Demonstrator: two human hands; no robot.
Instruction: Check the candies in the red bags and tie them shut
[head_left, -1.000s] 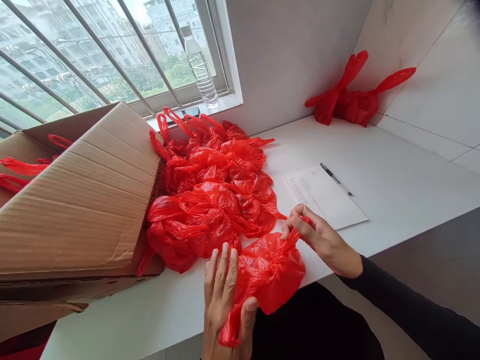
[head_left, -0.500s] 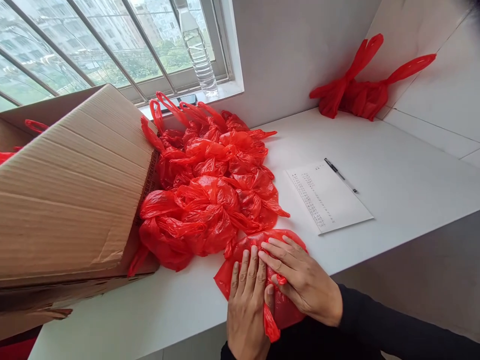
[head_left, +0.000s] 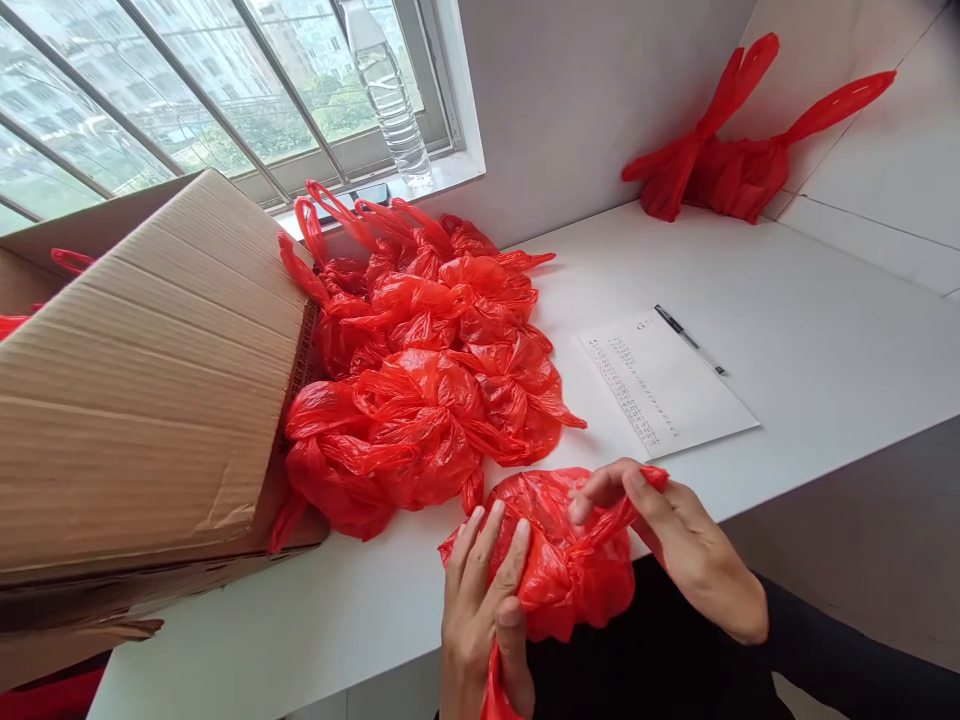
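At the table's front edge sits a red plastic bag (head_left: 574,575), gathered in the middle with its two handles pulled apart. My right hand (head_left: 694,545) grips one twisted handle on the right, its end poking out above the thumb. My left hand (head_left: 480,610) lies on the bag's left side, fingers stretched over the plastic, while the other handle (head_left: 496,690) is caught beneath its thumb. What is inside the bag cannot be made out. Just behind it is a pile of tied red plastic bags (head_left: 420,380).
A cardboard box (head_left: 150,400) with red plastic inside stands at the left. To the right lie a written sheet of paper (head_left: 667,390) and a pen (head_left: 690,340). More red bags (head_left: 720,170) rest in the far corner. A water bottle (head_left: 394,110) stands on the windowsill.
Both hands lay flat on the bag before. My right hand has moved right and up, drawing a handle out, and the bag now looks bunched at its middle.
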